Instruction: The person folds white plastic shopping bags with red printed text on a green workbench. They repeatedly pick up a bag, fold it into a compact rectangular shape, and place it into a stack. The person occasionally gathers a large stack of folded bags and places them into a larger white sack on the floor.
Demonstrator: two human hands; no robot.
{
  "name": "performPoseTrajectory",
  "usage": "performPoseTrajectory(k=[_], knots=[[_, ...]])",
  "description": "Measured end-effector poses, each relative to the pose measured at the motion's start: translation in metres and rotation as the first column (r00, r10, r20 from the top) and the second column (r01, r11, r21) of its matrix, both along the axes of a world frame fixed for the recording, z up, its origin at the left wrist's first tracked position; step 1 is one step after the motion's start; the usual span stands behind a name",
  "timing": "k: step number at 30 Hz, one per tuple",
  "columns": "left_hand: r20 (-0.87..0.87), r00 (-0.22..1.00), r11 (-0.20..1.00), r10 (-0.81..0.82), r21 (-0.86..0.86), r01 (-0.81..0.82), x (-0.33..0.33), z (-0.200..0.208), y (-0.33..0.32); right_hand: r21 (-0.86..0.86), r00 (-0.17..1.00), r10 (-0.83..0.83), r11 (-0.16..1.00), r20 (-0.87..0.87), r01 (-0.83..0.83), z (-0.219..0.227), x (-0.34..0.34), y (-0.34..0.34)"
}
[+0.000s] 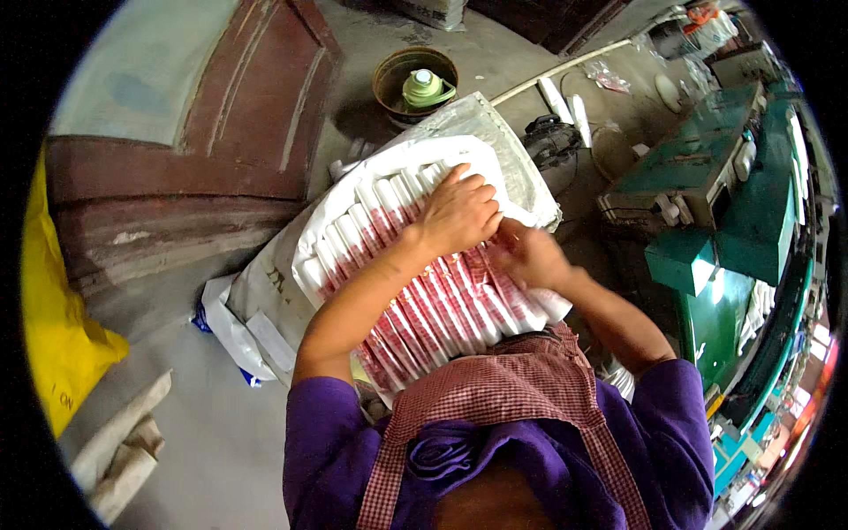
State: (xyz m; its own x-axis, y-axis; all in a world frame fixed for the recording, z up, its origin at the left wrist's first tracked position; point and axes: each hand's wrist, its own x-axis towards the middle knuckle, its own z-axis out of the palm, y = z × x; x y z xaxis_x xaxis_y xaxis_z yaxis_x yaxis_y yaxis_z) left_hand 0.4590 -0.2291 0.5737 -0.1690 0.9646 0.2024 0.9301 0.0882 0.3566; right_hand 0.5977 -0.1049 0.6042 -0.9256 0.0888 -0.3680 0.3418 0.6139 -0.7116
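Many slim white packets with red print (424,318) lie side by side in front of me, their white ends toward the far side. They rest on a white sack (305,243) whose edge rises around them. My left hand (458,212) is over the far right packets, fingers curled in, one fingertip on the white ends. Whatever those fingers grip is hidden. My right hand (534,256) meets it from the right, low over the packets. Motion blurs this hand, and its fingertips are partly covered.
Behind the sack is a pale flat slab (503,132). A bucket (380,84) holds a green jug (424,88). Green machinery (689,150) lines the right side. A brown wooden door (256,97) and a yellow bag (66,327) are on the left.
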Motion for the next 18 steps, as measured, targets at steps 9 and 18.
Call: performPoseTrajectory(k=[9,18], knots=[[0.094,0.995,0.999,-0.018,0.045,0.014,0.0,-0.005,0.004,0.332,0.995,0.063,0.939,0.075,-0.085,-0.08,-0.16,0.052],[0.121,0.985,0.933,0.126,-0.352,-0.076,-0.012,-0.016,0.001,0.537,0.944,0.299,0.824,-0.137,-0.183,-0.016,-0.091,0.038]])
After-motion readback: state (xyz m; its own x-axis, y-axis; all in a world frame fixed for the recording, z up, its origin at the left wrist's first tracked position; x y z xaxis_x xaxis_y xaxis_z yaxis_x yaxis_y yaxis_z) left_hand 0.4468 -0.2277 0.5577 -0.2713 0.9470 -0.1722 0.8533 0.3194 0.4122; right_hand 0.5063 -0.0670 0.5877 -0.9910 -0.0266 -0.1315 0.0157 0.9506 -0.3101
